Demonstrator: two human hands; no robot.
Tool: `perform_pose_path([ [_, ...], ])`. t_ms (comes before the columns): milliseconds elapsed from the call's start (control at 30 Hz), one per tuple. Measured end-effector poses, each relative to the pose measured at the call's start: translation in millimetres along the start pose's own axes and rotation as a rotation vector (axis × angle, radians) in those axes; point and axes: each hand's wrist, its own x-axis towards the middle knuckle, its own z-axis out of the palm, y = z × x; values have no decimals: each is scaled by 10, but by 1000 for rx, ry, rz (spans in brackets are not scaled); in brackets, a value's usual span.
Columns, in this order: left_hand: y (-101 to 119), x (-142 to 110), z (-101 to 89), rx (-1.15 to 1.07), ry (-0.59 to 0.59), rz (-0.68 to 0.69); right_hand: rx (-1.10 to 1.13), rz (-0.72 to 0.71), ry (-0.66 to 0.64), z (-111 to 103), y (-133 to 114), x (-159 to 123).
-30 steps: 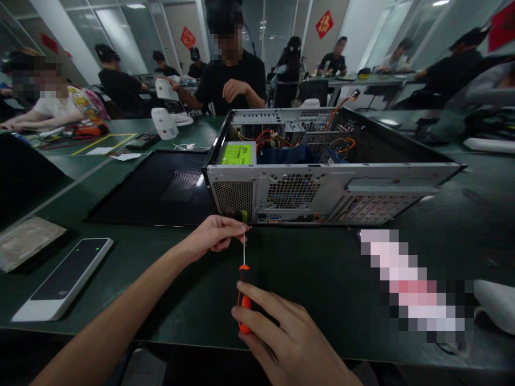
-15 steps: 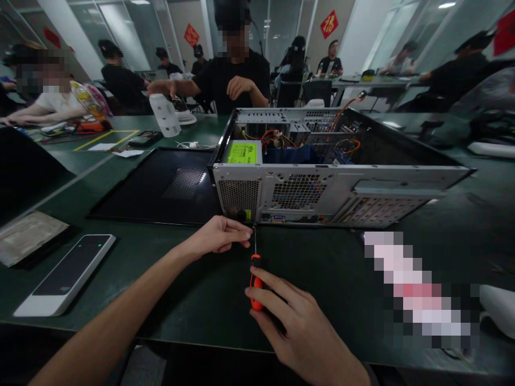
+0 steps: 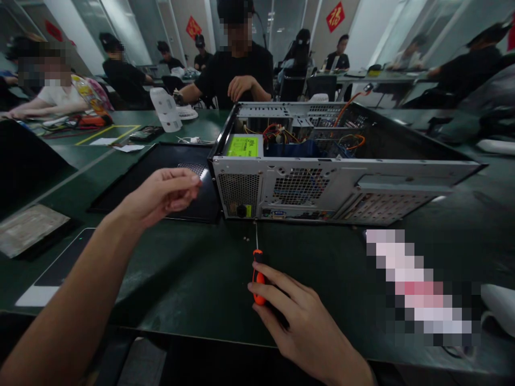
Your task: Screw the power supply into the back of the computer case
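Note:
My right hand [image 3: 300,316] grips a screwdriver [image 3: 259,284] with an orange and black handle. The screwdriver lies low over the table, its thin shaft pointing at the lower back edge of an opened computer case [image 3: 341,179]. A few tiny metal pieces, perhaps screws [image 3: 246,238], lie left of the shaft. My left hand [image 3: 163,195] is raised over the black side panel [image 3: 140,179], fingers curled and thumb against them; whatever it may hold is hidden. Inside the case I see a power supply with a green label [image 3: 243,146] and coloured cables [image 3: 277,131].
A white device with a dark top [image 3: 40,295] lies at the left, partly behind my forearm, near a flat silver-grey box [image 3: 30,230]. A pixelated long object [image 3: 414,284] lies at right. Opposite sits a person in black [image 3: 241,69] by a white cylindrical device [image 3: 164,110].
My left hand has moved away from the screwdriver tip, up and left over the side panel. The right hand keeps its grip. Across the table, the person's arm has drawn back from the white device.

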Motion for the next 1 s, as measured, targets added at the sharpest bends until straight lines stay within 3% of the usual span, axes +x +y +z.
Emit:
perform_pose_path([
  [67,164,27,0,-148,144,58,9,3,-7,8,13,1],
  [167,420,118,25,-156,300,135,28,14,-28,16,21,5],
  [267,639,287,69,-9,355,295,39,26,-49,14,21,3],
  [400,816,614,231,304,425,411,33,40,-59,-9,16,0],
  [500,847,864,407,579,393,504,26,31,-46,-27,6,6],
  [567,830,1000,503,753,281,510,16,24,-35,-27,-1,6],
  [700,787,1172,577,1124,87,298,-16,33,-16,2,-5,-9],
  [800,780,1257,561,1221,3,222,-37,31,-12,15,-4,-26],
  [1000,776,1351,546,1259,-93,217,-53,30,-8,-9,-7,-55],
])
